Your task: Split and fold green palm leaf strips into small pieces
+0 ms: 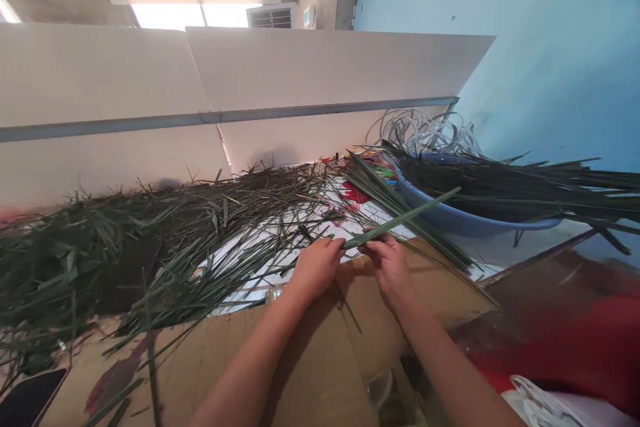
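Observation:
A long green leaf strip [403,219] runs between my two hands and slants up to the right past the basin's rim. My left hand [319,265] is closed on its lower left end, thumb and fingers pinched together. On the same strip, a little to the right, my right hand [390,265] pinches it from below. Both hands are above the cardboard [320,360] at the work surface's near edge. Beyond them lies a bundle of longer green leaves [435,240], leaning beside the blue basin. A thin dark strip hangs below my left hand.
Heaps of cut leaf strips [190,240] cover the left and back of the surface. A blue basin [480,223] full of long dark leaves stands at right, with coiled white strapping [425,130] behind it. White panels [300,70] close off the back.

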Tool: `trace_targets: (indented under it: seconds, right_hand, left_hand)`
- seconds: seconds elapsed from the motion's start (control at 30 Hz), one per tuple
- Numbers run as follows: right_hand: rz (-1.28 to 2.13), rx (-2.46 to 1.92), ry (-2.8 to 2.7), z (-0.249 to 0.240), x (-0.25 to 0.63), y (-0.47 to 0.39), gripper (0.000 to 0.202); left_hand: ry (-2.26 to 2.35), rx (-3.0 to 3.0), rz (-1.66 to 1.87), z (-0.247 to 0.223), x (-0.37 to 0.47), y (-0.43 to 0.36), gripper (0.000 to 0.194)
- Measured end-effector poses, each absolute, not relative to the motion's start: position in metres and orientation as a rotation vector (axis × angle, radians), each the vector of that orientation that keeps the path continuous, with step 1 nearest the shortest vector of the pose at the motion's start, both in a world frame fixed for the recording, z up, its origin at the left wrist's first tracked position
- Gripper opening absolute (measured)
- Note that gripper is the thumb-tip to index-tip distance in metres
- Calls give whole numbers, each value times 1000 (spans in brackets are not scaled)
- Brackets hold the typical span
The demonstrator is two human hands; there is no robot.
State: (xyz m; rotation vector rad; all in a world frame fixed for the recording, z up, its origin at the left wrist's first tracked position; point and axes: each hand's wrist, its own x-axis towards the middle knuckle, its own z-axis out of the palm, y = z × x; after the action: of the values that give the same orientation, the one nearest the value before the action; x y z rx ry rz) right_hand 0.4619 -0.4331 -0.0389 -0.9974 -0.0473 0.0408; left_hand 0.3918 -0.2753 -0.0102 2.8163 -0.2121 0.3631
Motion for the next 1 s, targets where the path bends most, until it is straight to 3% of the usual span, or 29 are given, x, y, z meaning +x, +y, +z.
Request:
trace_targets:
  seconds: [0.57,1.0]
  right_hand:
    - [-10,-1088,-141,-38,459,-432,17]
    - [-23,-1071,-248,-31,454,-427,14]
  left_hand:
    - [-224,2738,441,-7,390,-276,26]
    - [-32,2724,330,-3,394,-267,39]
